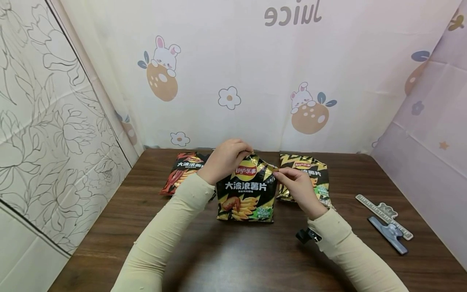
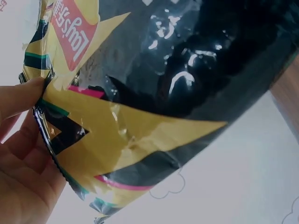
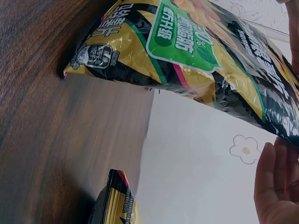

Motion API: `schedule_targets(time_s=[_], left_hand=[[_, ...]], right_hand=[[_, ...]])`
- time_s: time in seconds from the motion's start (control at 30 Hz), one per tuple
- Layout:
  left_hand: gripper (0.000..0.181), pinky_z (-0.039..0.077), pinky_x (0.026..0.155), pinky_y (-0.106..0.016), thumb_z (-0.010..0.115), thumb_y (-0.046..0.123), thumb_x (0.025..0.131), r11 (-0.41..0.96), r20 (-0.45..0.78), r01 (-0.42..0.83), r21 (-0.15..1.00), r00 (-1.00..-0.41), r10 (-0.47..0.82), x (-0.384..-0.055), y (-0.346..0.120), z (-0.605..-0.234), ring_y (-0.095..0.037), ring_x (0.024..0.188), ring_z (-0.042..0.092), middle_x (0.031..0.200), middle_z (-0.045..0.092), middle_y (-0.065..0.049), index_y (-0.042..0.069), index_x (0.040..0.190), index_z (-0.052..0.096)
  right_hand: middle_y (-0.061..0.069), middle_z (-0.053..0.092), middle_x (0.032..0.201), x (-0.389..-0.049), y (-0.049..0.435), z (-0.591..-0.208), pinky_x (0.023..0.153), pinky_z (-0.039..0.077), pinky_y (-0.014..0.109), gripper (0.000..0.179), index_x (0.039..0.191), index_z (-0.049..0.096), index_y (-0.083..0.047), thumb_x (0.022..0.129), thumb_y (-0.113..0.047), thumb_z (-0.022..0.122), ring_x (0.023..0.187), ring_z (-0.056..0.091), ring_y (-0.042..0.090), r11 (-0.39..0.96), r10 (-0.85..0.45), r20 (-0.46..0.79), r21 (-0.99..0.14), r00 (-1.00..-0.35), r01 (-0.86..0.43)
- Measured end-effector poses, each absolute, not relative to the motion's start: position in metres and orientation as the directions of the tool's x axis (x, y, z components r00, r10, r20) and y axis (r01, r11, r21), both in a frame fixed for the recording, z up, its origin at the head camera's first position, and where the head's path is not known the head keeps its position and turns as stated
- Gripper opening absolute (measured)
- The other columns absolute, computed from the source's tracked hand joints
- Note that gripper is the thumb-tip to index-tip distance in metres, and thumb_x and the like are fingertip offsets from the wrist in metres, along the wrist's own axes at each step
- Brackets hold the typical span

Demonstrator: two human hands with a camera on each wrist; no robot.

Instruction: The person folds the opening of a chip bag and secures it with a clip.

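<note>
A black and yellow Lay's chip bag (image 1: 245, 196) stands upright in front of me, its printed front toward the head camera. My left hand (image 1: 227, 160) pinches its top edge near the middle, and the left wrist view shows the thumb (image 2: 23, 97) pressed on the crimped seal. At the bag's upper right corner, my right hand (image 1: 300, 187) pinches the edge between thumb and fingers. In the right wrist view, a lower corner of the bag comes down close to the wooden table (image 3: 32, 121).
Behind my left hand lies a red and black chip bag (image 1: 182, 170), partly hidden. Another black and yellow bag (image 1: 292, 160) is behind my right hand. Toward the right edge, a pale clip (image 1: 372, 207) and a grey-blue clip (image 1: 387, 235) lie together. A printed curtain (image 1: 233, 61) hangs behind.
</note>
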State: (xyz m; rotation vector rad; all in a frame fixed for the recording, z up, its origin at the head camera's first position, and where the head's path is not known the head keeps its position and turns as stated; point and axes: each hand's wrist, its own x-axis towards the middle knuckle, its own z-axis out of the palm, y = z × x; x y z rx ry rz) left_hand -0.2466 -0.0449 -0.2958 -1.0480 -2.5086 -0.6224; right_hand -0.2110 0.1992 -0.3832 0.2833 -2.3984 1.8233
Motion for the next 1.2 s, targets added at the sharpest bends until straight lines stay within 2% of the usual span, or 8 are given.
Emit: schedule_targets(time_s=[0.3,0.5,0.83,0.97,1.2], left_hand=[[0.019,0.053,0.091,-0.032,0.058,0.01,0.099,0.618,0.474,0.737,0.273,-0.662,0.58,-0.2484,-0.0478,-0.2984,-0.017,0.099,0.067,0.106,0.073,-0.002,0.011,0.107,0.074],[0.019,0.053,0.091,-0.032,0.057,0.009,0.099,0.614,0.48,0.738,0.28,-0.662,0.576,-0.2482,-0.0492,-0.2983,-0.016,0.099,0.067,0.105,0.073,-0.001,0.013,0.105,0.075],[0.019,0.053,0.091,-0.032,0.057,0.009,0.099,0.62,0.47,0.733,0.282,-0.668,0.577,-0.2492,-0.0503,-0.2979,-0.016,0.098,0.067,0.104,0.073,0.0,0.012,0.105,0.075],[0.02,0.053,0.09,-0.031,0.057,0.008,0.099,0.623,0.47,0.732,0.276,-0.668,0.576,-0.2491,-0.0509,-0.2977,-0.016,0.098,0.067,0.104,0.073,0.0,0.013,0.104,0.076],[0.019,0.053,0.089,-0.031,0.057,0.009,0.099,0.622,0.461,0.736,0.269,-0.665,0.588,-0.2493,-0.0511,-0.2962,-0.016,0.098,0.067,0.105,0.073,0.0,0.012,0.104,0.075]], right_hand=[[-0.014,0.067,0.083,-0.2092,0.1977,-0.3822,0.059,0.043,0.029,0.032,0.108,0.071,0.001,0.094,-0.027,0.067,0.065,0.055,0.009,0.277,-0.079,0.247,-0.925,-0.966,-0.259],[-0.013,0.068,0.083,-0.2099,0.1977,-0.3836,0.053,0.036,0.03,0.028,0.107,0.073,0.002,0.094,-0.023,0.068,0.056,0.045,0.011,0.284,-0.073,0.287,-0.912,-0.955,-0.296],[-0.022,0.067,0.092,-0.213,0.1966,-0.3881,0.056,0.042,0.024,0.021,0.105,0.075,0.001,0.093,-0.016,0.068,0.068,0.053,0.006,0.323,-0.062,0.379,-0.868,-0.923,-0.377],[-0.018,0.067,0.091,-0.2132,0.1951,-0.388,0.055,0.043,0.023,0.018,0.103,0.075,0.0,0.093,-0.013,0.068,0.067,0.054,0.006,0.32,-0.06,0.416,-0.853,-0.907,-0.412],[0.005,0.07,0.094,-0.2132,0.1931,-0.3886,0.054,0.043,0.023,0.016,0.103,0.075,0.001,0.092,-0.008,0.068,0.064,0.054,0.014,0.32,-0.067,0.46,-0.831,-0.885,-0.456]])
